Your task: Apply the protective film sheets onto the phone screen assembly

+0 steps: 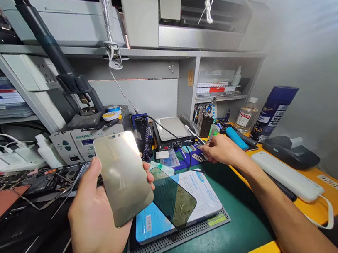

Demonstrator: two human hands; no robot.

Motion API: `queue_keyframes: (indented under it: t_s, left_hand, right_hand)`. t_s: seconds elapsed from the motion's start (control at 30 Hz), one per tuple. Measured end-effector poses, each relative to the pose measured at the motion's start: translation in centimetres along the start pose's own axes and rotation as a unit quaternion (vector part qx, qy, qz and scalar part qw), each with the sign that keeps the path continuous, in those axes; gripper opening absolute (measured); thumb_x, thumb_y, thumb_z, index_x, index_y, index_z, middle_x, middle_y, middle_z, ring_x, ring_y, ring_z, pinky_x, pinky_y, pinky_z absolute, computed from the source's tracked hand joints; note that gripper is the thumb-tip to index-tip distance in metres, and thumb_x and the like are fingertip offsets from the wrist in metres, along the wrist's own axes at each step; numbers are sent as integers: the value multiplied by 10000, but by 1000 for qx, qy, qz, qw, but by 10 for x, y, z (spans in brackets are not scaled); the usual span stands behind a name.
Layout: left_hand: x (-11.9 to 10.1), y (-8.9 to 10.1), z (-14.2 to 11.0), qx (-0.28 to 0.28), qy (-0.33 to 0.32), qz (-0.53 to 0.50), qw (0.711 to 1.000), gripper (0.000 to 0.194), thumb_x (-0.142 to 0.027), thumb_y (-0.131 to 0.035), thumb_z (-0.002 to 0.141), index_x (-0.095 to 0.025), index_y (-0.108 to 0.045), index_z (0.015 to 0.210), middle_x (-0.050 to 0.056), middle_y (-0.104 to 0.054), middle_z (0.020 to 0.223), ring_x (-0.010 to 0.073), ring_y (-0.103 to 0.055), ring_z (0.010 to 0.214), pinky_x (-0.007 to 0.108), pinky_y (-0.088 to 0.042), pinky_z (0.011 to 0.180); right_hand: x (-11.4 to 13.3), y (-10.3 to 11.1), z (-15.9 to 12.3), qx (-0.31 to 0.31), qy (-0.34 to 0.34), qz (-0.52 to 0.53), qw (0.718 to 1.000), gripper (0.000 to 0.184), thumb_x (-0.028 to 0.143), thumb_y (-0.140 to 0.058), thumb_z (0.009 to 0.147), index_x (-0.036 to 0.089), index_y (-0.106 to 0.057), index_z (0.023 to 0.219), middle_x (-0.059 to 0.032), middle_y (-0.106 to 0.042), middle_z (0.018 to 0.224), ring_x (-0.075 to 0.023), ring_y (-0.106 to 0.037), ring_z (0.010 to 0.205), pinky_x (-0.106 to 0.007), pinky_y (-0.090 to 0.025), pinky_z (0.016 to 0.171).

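Note:
My left hand (102, 222) is closed around the edges of a phone-sized glass panel (122, 176), greyish and shiny, with a small notch at its top. The thumb lies along its left edge and the fingertips show at the right. Farther back, my right hand (218, 148) is pinched around a thin metal strip (209, 135) beside the tools; its fingertips are partly hidden. A dark see-through sheet (174, 200) lies across a blue and white box (205, 190) in front of me.
Under the box is a grey perforated mat (178, 241) on a green work surface (251, 213). A heating plate (173, 129) stands behind. To the right are a spray can (273, 114), a clear bottle (246, 114) and a white power strip (287, 176). A dark jointed arm (46, 44) crosses the left.

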State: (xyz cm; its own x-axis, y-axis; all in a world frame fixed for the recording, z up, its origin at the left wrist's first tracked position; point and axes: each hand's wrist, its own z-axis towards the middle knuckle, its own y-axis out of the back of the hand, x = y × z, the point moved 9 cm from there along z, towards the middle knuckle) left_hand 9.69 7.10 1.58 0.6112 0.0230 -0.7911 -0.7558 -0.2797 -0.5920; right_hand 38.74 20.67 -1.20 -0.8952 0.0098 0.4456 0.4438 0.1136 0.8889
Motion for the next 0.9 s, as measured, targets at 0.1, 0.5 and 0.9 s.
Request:
queue_keyframes:
  t_s: [0.1, 0.5, 0.9]
  left_hand:
    - [0, 0, 0, 1, 7, -3, 1000, 525, -535, -498, 895, -96, -746, 1042, 190, -753, 861, 301, -711, 719, 405, -600, 638]
    - [-1, 3, -1, -3, -5, 6, 1000, 546, -557, -505, 876, -95, -745, 1040, 179, -750, 850, 295, -709, 699, 405, -605, 627]
    - [1, 0, -1, 4, 24, -5, 1000, 519, -531, -452, 919, -122, -746, 1048, 173, -750, 861, 291, -708, 729, 407, -608, 655]
  right_hand:
    - [-1, 2, 1, -7, -7, -7, 1000, 278, 405, -606, 1015, 139, -677, 1055, -47, -705, 987, -175, -692, 811, -338, -594, 739]
    - [-2, -1, 0, 7, -8, 10, 1000, 278, 400, -610, 1014, 137, -673, 1076, -53, -701, 1009, -180, -692, 830, -347, -595, 750]
    - [6, -5, -5, 33, -4, 45, 998, 290, 413, -595, 1022, 134, -672, 1044, -42, -703, 943, -159, -687, 764, -328, -592, 716]
